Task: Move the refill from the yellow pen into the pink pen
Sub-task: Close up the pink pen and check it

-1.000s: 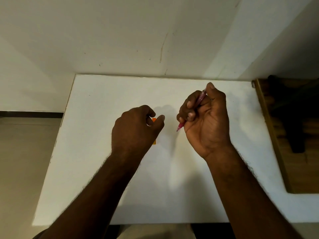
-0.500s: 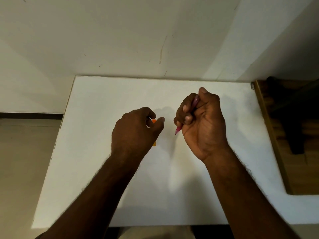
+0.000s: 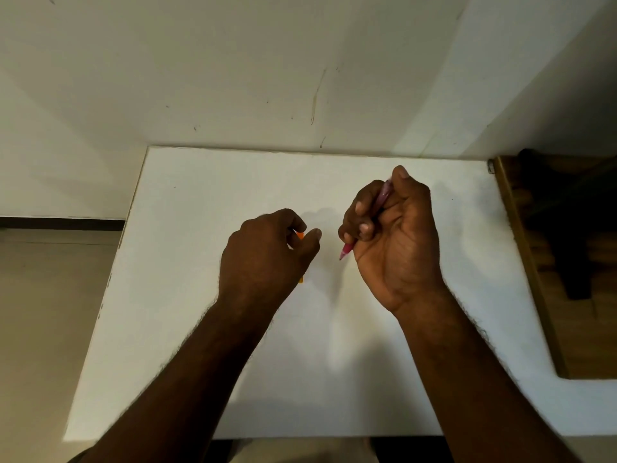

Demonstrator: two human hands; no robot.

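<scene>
Over the white table (image 3: 187, 295), the left hand (image 3: 263, 259) is knuckles-up, fingers curled around the mostly hidden yellow pen (image 3: 300, 235). Just right of it, the right hand (image 3: 394, 242) fists the pink pen (image 3: 347, 250), tip slanting down-left, thumb raised.

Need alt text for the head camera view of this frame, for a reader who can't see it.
Two bare hands work over a white table: the right hand grips a pink pen, tip pointing down and left, and the left hand is closed around a yellow pen of which only small bits show. A wooden surface lies at the table's right edge.
</scene>
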